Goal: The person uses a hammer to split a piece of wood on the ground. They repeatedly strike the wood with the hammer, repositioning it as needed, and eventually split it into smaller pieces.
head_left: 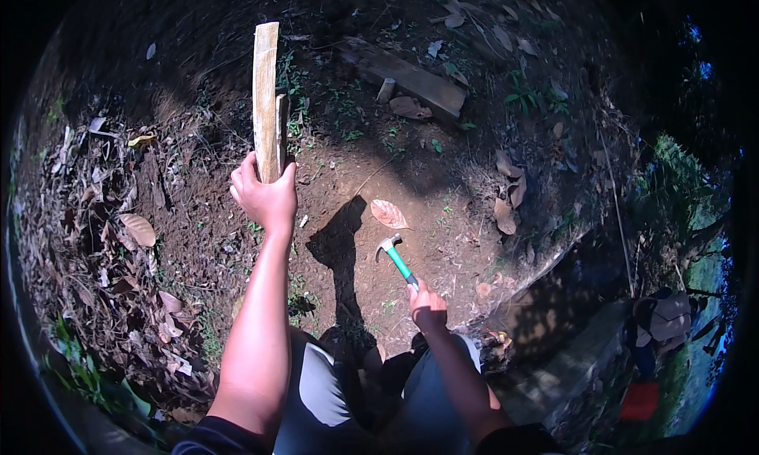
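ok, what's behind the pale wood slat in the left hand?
A darker, shorter slat sits against the pale slat; the left hand covers both lower ends. Bare soil lies below.

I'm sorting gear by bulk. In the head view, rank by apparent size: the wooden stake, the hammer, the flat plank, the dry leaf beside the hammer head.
1. wooden stake, though it is nearer the camera
2. flat plank
3. hammer
4. dry leaf

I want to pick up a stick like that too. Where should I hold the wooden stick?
Probably the lower end, as the left hand does: the wooden stick stands upright, long and flat, so fingers coming from the side wrap round it.
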A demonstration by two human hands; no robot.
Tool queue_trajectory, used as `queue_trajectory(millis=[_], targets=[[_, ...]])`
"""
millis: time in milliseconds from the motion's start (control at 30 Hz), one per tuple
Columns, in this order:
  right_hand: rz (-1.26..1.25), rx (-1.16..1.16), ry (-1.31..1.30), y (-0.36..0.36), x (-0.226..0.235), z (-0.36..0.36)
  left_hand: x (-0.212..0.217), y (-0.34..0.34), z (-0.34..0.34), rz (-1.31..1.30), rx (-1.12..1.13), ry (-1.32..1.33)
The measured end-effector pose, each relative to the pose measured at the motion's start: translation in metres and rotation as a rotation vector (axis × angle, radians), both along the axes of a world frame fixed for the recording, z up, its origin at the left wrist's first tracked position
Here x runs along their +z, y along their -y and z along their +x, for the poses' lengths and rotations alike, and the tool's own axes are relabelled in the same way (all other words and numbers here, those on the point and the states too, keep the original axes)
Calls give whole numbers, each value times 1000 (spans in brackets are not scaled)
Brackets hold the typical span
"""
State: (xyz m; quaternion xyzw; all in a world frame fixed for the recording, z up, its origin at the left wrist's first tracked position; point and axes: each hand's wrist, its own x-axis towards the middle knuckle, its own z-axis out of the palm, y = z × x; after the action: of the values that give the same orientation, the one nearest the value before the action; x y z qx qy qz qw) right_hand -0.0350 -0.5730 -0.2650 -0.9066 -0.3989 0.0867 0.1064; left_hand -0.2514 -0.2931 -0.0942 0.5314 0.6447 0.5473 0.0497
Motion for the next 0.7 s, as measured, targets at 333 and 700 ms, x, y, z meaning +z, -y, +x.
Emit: queue_trajectory(millis=[333, 700], targets=[[313, -88, 72, -17, 6, 3, -3, -9, -24, -24, 60, 8], [-14, -211, -360, -15, -23, 14, -11, -15, -9, -24, 31, 7]])
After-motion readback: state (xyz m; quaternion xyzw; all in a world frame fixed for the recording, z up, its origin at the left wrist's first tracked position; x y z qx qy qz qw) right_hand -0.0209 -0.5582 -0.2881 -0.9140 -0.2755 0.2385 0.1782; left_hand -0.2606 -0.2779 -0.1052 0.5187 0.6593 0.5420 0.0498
